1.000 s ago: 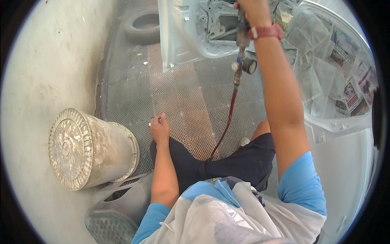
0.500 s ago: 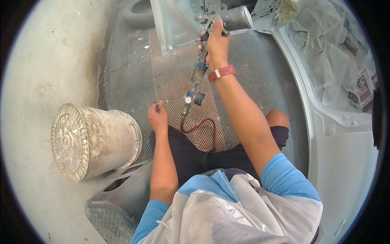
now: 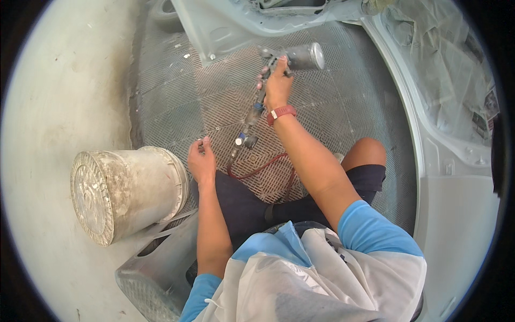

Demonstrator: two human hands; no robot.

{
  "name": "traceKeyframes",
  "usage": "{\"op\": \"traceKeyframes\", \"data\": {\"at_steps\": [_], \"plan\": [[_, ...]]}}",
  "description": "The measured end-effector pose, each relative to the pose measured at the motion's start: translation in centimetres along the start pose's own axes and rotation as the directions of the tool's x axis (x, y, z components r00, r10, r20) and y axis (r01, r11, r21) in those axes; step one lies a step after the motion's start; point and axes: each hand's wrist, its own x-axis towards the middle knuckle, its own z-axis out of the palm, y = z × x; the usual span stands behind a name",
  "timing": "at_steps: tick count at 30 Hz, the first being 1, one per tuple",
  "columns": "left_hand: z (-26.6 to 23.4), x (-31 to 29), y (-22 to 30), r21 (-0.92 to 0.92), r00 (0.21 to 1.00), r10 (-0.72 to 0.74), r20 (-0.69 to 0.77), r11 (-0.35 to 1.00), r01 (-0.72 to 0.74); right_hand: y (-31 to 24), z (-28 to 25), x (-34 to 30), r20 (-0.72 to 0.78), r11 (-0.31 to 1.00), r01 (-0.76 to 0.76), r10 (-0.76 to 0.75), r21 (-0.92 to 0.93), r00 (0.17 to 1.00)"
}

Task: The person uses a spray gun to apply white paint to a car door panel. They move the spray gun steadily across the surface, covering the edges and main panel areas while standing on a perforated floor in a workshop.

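A grey spray gun [image 3: 304, 57] with a cylindrical cup is gripped in my right hand [image 3: 278, 86], its fingers wrapped round the handle. The cup points to the right, above the floor mat. From the handle's lower end runs a fitting with a small round gauge [image 3: 250, 141], and a red-brown air hose [image 3: 258, 168] curves from it toward my legs. My left hand [image 3: 202, 162] is apart from the gun, over my left thigh. Its fingers are curled with the tips together; whether something small is between them cannot be made out.
A stained white bucket [image 3: 140, 185] lies on its side at left, near a grey plastic step stool [image 3: 153, 284]. Pale car bodywork [image 3: 225, 32] spans the far side, and a door frame [image 3: 416, 126] curves along the right. Crumpled plastic sheeting [image 3: 437, 64] hangs beyond it. Ribbed matting [image 3: 177, 102] covers the floor.
My right hand has drawn the spray gun back toward me and slightly left, away from the far bodywork. The hose has shifted with it. My left hand stays curled, nearly in place.
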Motion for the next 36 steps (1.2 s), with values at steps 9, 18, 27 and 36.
{"op": "traceKeyframes", "data": {"at_steps": [9, 18, 27, 36], "plan": [[6.7, -2.8, 3.2, 0.058, 0.707, -0.014, 0.708, 0.998, -0.039, -3.5, -6.5, 10.9, -0.122, 0.998, -0.041, 0.036, -0.041, 0.992], [26.4, -11.0, 11.6, -0.229, -0.141, 0.25, 0.958, 0.962, 0.147, -11.7, -18.3, 27.0, 0.115, 0.967, 0.048, -0.019, -0.249, 0.993], [41.7, -15.1, 18.7, -0.215, 0.263, 0.166, 0.95, 0.962, 0.167, -19.4, -29.5, 44.9, -0.228, 0.812, 0.205, -0.38, -0.546, 0.897], [48.0, -10.3, 23.7, -0.253, 0.493, 0.02, 0.87, 0.877, 0.409, -20.7, -34.5, 51.2, -0.274, 0.846, 0.334, -0.467, -0.416, 0.841]]}}
